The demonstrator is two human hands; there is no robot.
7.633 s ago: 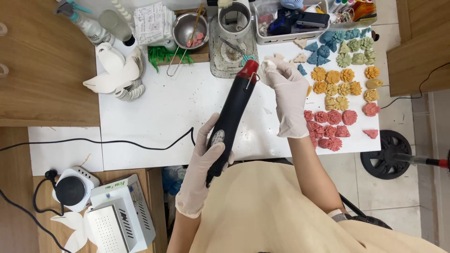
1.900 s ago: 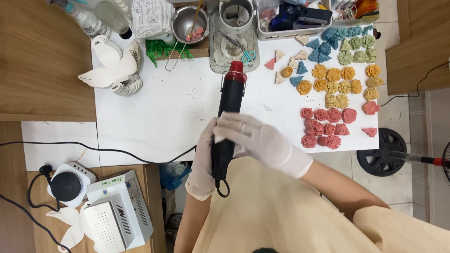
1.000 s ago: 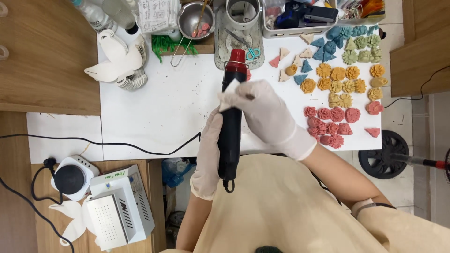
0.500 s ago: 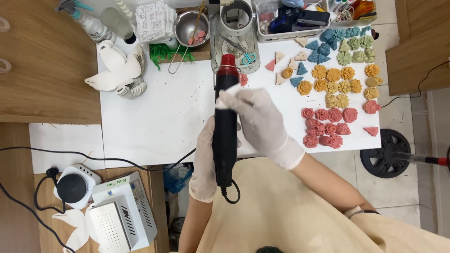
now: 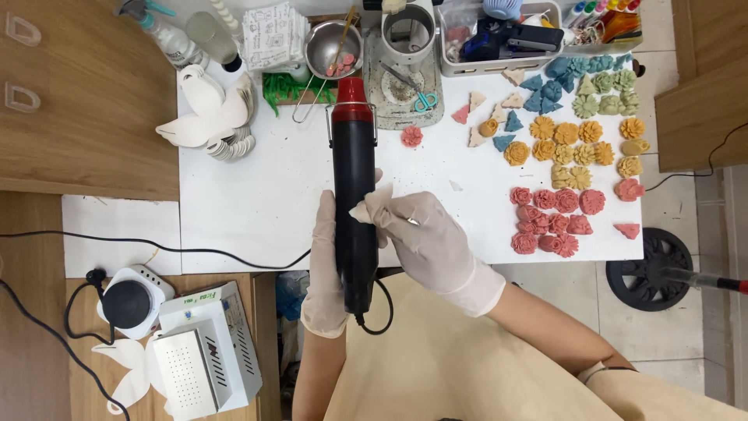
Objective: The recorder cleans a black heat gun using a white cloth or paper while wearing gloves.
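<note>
Compared with half a second ago, the heat gun [image 5: 354, 195] is sitting slightly lower over the white worktop [image 5: 257, 195], red nozzle pointing to 12 o'clock toward the metal bowl [image 5: 333, 48]. Left hand [image 5: 326, 269] is gripping the black body, fingers closed around it. Right hand [image 5: 421, 238] is pinching at the body's side, fingers partly curled. Risk: the nozzle is nearing the pink flower piece [image 5: 411, 136] at 1 o'clock; heat could likely deform it, and the trailing cord [image 5: 156, 249] could snag.

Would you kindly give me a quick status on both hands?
Left hand gripping heat gun. Right hand touching its body. Nozzle over white table, pink flower just right.
</note>
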